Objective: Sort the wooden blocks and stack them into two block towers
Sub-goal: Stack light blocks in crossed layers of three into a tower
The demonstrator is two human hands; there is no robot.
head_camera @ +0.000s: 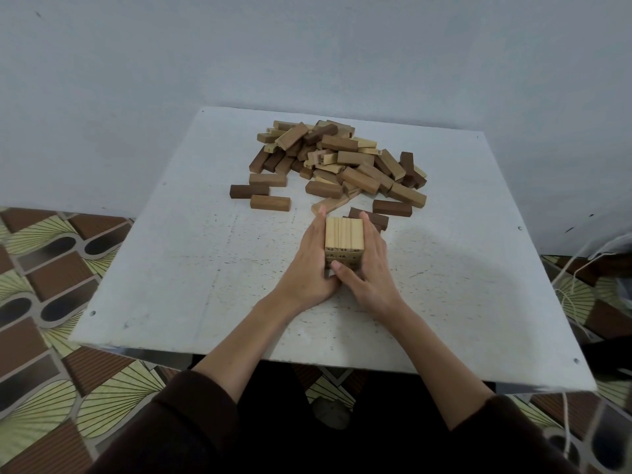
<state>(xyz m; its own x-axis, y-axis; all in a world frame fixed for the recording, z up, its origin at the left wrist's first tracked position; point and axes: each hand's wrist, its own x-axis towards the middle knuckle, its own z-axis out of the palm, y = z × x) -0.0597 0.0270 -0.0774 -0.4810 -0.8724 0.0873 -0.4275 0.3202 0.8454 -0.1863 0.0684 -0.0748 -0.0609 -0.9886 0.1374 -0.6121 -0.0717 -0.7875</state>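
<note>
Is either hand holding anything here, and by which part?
Both hands press the light block tower between them: left hand flat against its left side, right hand against its right side, thumb at the front. It stands on the table.

A short tower (pixel 344 236) of blocks stands on the table (pixel 171 268), near its middle. The left hand (pixel 309 265) lies against the tower's left side, the right hand (pixel 369 268) against its right side. Behind the tower, toward the far edge, lies a loose pile of blocks (pixel 342 159). Three single blocks (pixel 266 191) lie left of the pile.
</note>
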